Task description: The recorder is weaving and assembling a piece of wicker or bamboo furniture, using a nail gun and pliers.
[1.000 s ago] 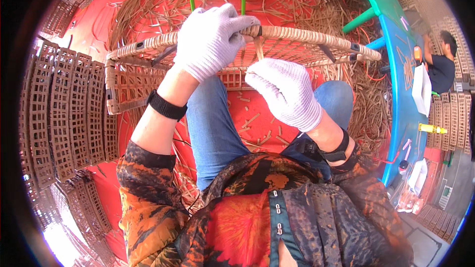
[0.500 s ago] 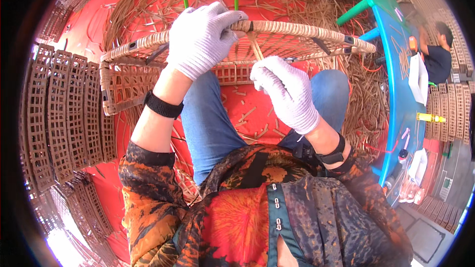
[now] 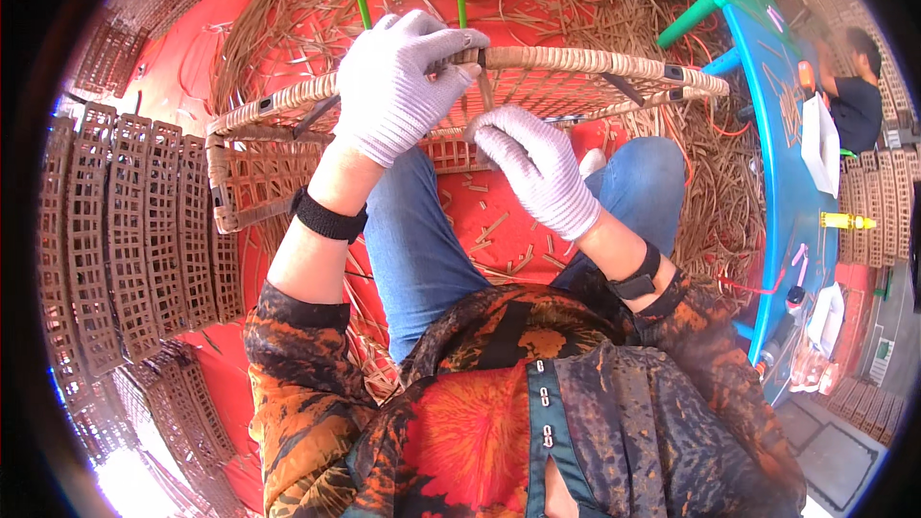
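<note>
One right hand (image 3: 539, 168) pinched a strand (image 3: 486, 96), upper centre; left hand (image 3: 403, 91) gripped a wicker basket (image 3: 556, 58).
Its rim (image 3: 633, 66) looked tan, wrapped.

1. The left hand (image 3: 401, 86), gloved in white ribbed knit, is raised higher and curled.
2. The right hand (image 3: 539, 171), gloved likewise, is held lower, pinched.
3. Both bare forearms (image 3: 309, 264) are angled inward.

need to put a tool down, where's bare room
Blue table: between the upper white tray and pinkish item. Red floor: between the lower-left stacked panels and left sleeve. Crowded: beyond the woven frame, under heaped strips.
</note>
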{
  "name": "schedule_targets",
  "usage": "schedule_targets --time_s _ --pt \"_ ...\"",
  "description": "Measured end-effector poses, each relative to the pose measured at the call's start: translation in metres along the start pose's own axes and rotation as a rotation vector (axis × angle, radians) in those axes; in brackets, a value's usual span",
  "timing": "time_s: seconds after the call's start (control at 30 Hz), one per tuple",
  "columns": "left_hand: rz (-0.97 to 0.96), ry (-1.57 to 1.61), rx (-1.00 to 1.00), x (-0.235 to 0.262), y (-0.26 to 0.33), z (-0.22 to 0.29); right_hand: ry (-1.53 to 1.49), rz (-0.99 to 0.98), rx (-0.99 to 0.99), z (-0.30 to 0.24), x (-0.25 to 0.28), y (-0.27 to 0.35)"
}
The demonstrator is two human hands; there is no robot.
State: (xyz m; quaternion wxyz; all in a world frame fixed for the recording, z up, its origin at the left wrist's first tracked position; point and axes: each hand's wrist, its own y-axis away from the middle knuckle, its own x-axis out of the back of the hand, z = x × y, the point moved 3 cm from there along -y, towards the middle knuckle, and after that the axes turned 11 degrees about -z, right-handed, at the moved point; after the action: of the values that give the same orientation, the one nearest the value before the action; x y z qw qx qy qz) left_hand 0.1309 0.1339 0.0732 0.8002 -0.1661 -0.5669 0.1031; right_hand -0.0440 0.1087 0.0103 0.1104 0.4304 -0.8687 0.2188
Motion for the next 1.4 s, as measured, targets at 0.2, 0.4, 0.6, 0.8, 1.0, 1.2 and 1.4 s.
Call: schedule_targets --time_s 0.2,0.4,0.6,0.8,1.0,1.2,1.4 --pt "-0.017 0.041 0.025 0.0 0.001 0.0 -0.082 -0.016 -0.091 0.017 -0.004 -0.006" --pt "0.081 -0.001 -0.049 0.0 0.001 -0.005 -0.033 -0.007 0.027 0.004 -0.012 0.001" --pt "0.051 0.041 -0.044 0.001 0.006 0.0 -0.417 -0.115 -0.162 0.0 -0.026 0.001" --pt "0.086 -0.023 -0.089 0.0 0.007 0.003 -0.577 -0.127 -0.276 -0.003 -0.031 -0.002" --pt "0.064 -0.025 -0.063 -0.001 0.003 -0.001 -0.562 -0.071 -0.177 -0.029 -0.015 0.007" --pt "0.021 -0.058 -0.093 0.0 0.017 0.005 -0.215 -0.084 0.019 -0.069 0.017 -0.005" --pt "0.021 -0.036 -0.099 0.003 0.03 0.016 -0.042 -0.026 -0.023 -0.067 0.066 -0.034"
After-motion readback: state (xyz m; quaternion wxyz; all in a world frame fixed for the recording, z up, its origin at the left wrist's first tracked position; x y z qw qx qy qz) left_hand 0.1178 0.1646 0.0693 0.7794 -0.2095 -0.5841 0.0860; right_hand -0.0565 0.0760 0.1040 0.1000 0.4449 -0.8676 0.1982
